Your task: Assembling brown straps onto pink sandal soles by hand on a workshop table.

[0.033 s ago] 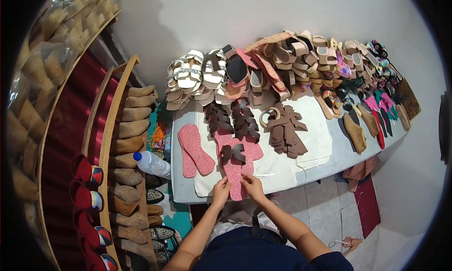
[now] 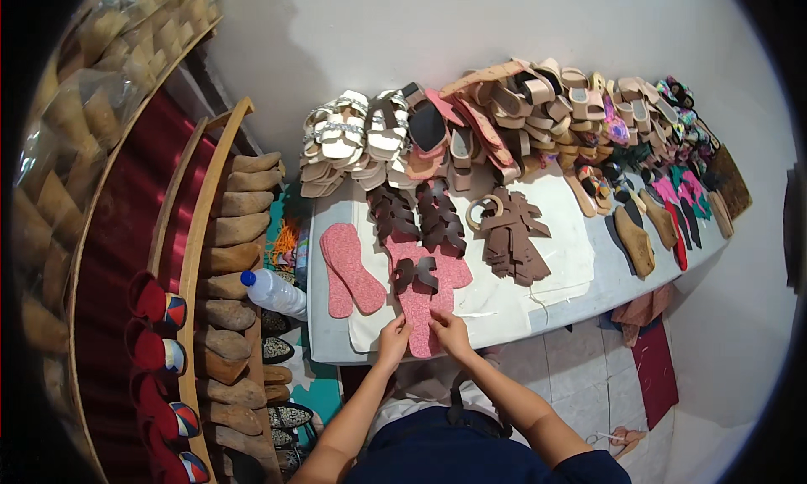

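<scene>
On the grey table [image 2: 588, 291] at frame centre, your left hand [image 2: 392, 337] and right hand [image 2: 450, 333] pinch the pink textured insole [image 2: 420, 312] under a brown strap piece [image 2: 418, 273]; wooden lasts [image 2: 244, 232] fill the left rack

both forearms reach forward, left hand [image 2: 392, 339] and right hand [image 2: 450, 333] close together, fingers pinching

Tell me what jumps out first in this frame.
Both hands, left hand and right hand, pinch the near end of a pink sole with a brown strap piece on it, at the table's front edge. A long heap of finished sandals lines the back wall.
</scene>
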`<state>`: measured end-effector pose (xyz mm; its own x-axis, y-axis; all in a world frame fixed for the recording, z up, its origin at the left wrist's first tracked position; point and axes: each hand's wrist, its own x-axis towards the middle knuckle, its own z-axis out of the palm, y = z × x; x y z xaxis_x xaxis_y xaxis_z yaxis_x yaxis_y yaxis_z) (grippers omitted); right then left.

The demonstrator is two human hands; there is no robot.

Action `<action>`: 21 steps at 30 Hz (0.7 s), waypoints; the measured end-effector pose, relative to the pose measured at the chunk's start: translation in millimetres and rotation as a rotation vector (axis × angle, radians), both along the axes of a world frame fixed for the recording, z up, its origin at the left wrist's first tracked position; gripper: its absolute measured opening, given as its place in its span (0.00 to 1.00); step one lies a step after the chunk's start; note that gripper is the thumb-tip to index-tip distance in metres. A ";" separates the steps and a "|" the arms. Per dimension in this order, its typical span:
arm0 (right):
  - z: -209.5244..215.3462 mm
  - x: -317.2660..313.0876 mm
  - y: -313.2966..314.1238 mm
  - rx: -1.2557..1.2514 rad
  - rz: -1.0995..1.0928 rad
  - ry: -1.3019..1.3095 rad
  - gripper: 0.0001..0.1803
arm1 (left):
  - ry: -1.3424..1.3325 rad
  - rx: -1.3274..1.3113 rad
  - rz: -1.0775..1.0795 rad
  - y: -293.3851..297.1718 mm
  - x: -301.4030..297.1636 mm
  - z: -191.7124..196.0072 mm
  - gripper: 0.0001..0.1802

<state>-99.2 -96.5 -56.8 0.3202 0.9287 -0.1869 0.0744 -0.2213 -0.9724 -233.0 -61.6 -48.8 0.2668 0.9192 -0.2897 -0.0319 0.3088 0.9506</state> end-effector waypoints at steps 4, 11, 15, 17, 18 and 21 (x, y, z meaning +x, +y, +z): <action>7.0 -10.9 22.3 -0.098 0.062 -0.074 0.16 | 0.266 0.116 -0.064 34.9 -15.9 -3.9 0.18; 17.5 -30.3 4.6 -0.020 0.002 -0.213 0.17 | 0.341 0.142 -0.050 13.8 -31.0 -2.0 0.17; 11.9 -27.9 11.1 -0.001 0.006 -0.227 0.16 | 0.296 0.116 0.013 14.4 -29.9 -5.5 0.17; 2.9 -25.0 24.3 0.029 -0.005 -0.241 0.16 | 0.338 0.189 0.007 25.8 -26.5 -9.9 0.16; 0.6 -23.4 30.0 0.062 -0.015 -0.255 0.16 | 0.381 0.264 0.002 32.2 -24.7 -11.0 0.16; 10.5 -16.1 50.7 -0.015 0.003 -0.242 0.15 | 0.499 0.351 0.013 53.5 -16.5 -8.5 0.15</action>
